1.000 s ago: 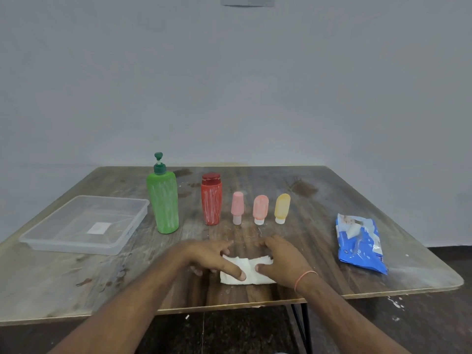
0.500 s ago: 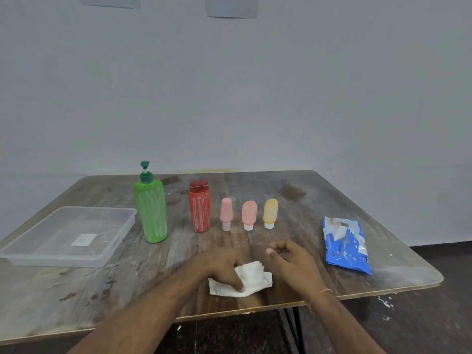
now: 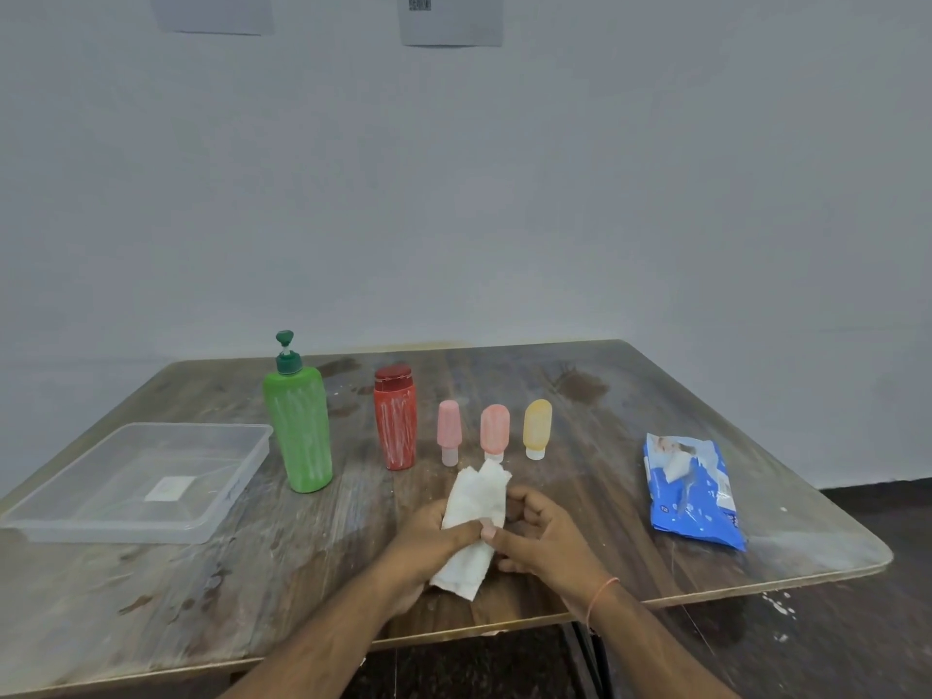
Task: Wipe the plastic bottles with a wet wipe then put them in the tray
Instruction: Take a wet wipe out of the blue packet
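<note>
The wipe (image 3: 474, 522) stands lifted at lower centre of the frame, its long axis running from near edge up toward the bottles, top end flared. The left hand (image 3: 433, 542) has it pinched in its grip; the right hand (image 3: 542, 539) curls beside it, seemingly touching it, though its hold is unclear. Half a second ago the wipe lay flat on the tabletop (image 3: 630, 396). Five bottles stand upright in a row: green (image 3: 300, 426), red (image 3: 396, 421), two pink, yellow. The tray (image 3: 252, 461) sits at left, the wipe pack (image 3: 691, 491) at right, before a pale wall.
</note>
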Available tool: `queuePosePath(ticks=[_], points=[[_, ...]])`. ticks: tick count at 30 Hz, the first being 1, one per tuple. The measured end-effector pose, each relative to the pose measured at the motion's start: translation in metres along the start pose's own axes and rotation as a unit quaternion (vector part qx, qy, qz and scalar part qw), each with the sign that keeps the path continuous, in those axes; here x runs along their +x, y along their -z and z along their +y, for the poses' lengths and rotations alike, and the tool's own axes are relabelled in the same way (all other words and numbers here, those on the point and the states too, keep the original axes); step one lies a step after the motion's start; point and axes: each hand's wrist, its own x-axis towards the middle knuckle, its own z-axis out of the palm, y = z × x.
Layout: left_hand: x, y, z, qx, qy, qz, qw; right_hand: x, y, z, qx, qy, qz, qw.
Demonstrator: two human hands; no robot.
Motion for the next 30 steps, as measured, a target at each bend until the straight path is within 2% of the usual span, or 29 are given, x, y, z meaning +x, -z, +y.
queuePosePath(ticks=[6, 11, 15, 17, 21, 26, 30], points=[[0.01, 0.02, -0.011, -0.034, 0.013, -0.026, 0.999, 0.021, 0.008, 0.017, 0.013, 0.039, 0.022, 0.999], [0.012, 0.021, -0.009, -0.041, 0.033, -0.03, 0.998, 0.033, 0.011, 0.027, -0.085, 0.112, 0.06, 0.988], [0.014, 0.018, -0.011, -0.02, 0.028, -0.015, 0.999, 0.037, 0.011, 0.035, -0.154, 0.157, 0.044, 0.974], [0.015, 0.015, -0.012, -0.001, 0.026, -0.003, 1.0, 0.037, 0.012, 0.034, -0.147, 0.143, 0.033, 0.978], [0.016, 0.008, -0.01, -0.034, 0.001, 0.038, 0.999, 0.033, 0.017, 0.025, -0.043, 0.07, 0.025, 0.996], [0.021, -0.014, -0.002, -0.027, -0.05, 0.059, 0.997, 0.03, 0.03, 0.021, -0.095, 0.035, 0.025, 0.995], [0.035, -0.034, 0.022, 0.03, -0.067, 0.044, 0.996, 0.024, 0.062, 0.015, -0.046, 0.023, 0.09, 0.995]])
